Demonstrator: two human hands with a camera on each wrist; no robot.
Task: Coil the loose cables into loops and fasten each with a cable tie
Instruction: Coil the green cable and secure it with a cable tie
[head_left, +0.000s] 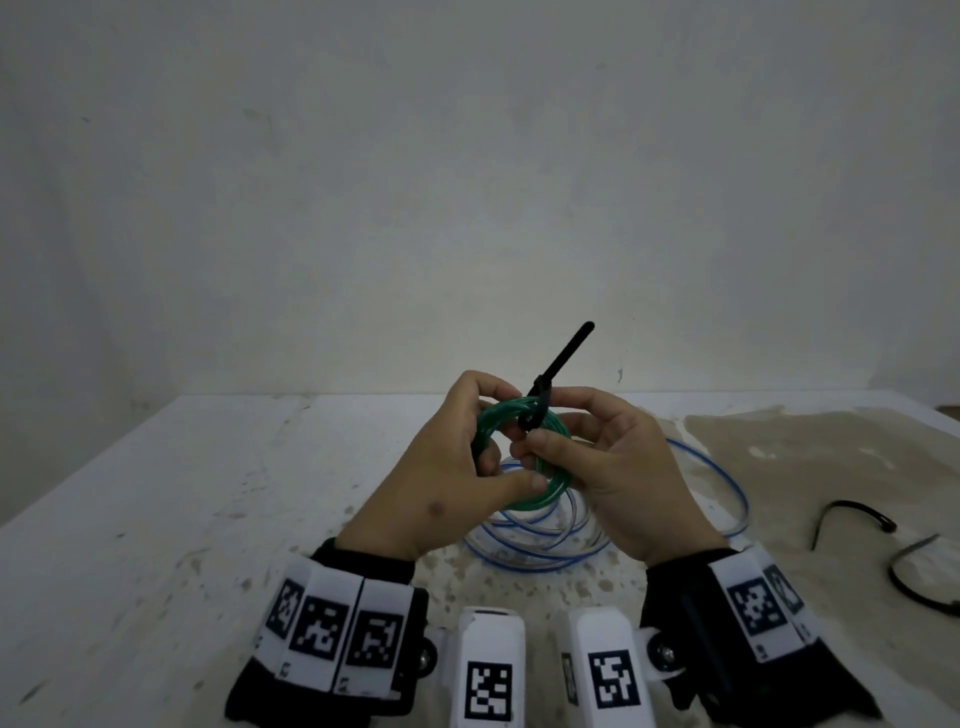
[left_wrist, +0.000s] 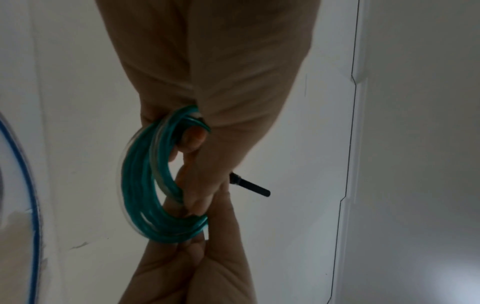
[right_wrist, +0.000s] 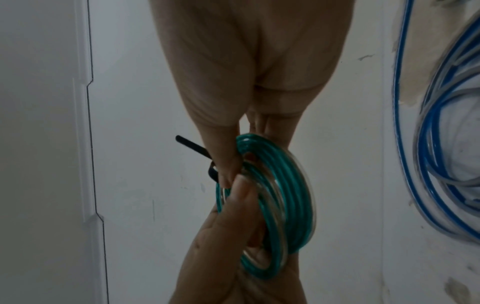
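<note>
A green cable coil (head_left: 543, 493) is held above the table between both hands. My left hand (head_left: 501, 467) grips its left side, thumb across the front, fingers curled through the loop. A black cable tie (head_left: 563, 358) wraps the coil's top, its tail pointing up and to the right. My right hand (head_left: 535, 423) pinches the tie where it wraps the coil. In the left wrist view the green coil (left_wrist: 140, 185) curves past my fingers and the tie's tail (left_wrist: 253, 186) pokes out right. The right wrist view shows the coil (right_wrist: 285, 195) and the tie (right_wrist: 192, 146).
A loose blue-and-clear cable (head_left: 545, 551) lies in wide loops on the white table (head_left: 182, 519) beneath my hands, and it also shows in the right wrist view (right_wrist: 428, 144). Two spare black cable ties (head_left: 852, 512) (head_left: 914, 577) lie at the right. A wall stands behind the table.
</note>
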